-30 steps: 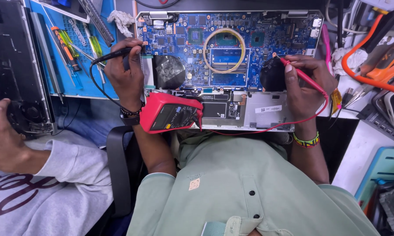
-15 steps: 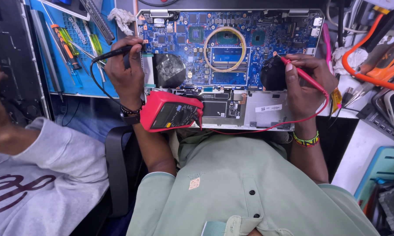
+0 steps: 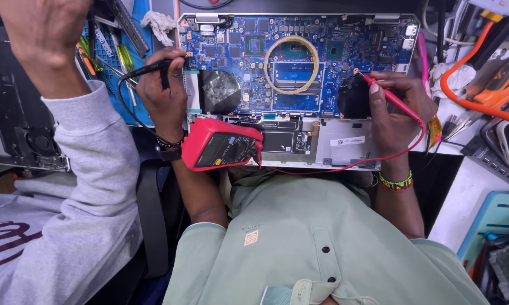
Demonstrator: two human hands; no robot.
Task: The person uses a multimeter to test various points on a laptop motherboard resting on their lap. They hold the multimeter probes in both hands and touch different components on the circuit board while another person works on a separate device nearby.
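An opened laptop with a blue circuit board [image 3: 322,51] lies in front of me. My left hand [image 3: 165,93] grips a black test probe [image 3: 147,69] at the board's left edge. My right hand [image 3: 398,107] pinches a red test probe [image 3: 387,95], its tip near the round black fan [image 3: 353,97] on the right. A red multimeter [image 3: 220,149] rests against my left wrist at the laptop's front edge, with a red lead [image 3: 344,164] running to my right hand. A ring of yellow tape [image 3: 291,63] lies on the board.
A co-worker in a grey sleeve [image 3: 90,186] sits at my left, a raised hand [image 3: 42,34] over a blue mat with tools [image 3: 110,51]. A dark laptop shell [image 3: 17,124] sits far left. Orange cables [image 3: 474,96] and clutter crowd the right side.
The co-worker's arm has risen from the dark laptop shell to high over the blue mat. My own hands and both probes have stayed in place.
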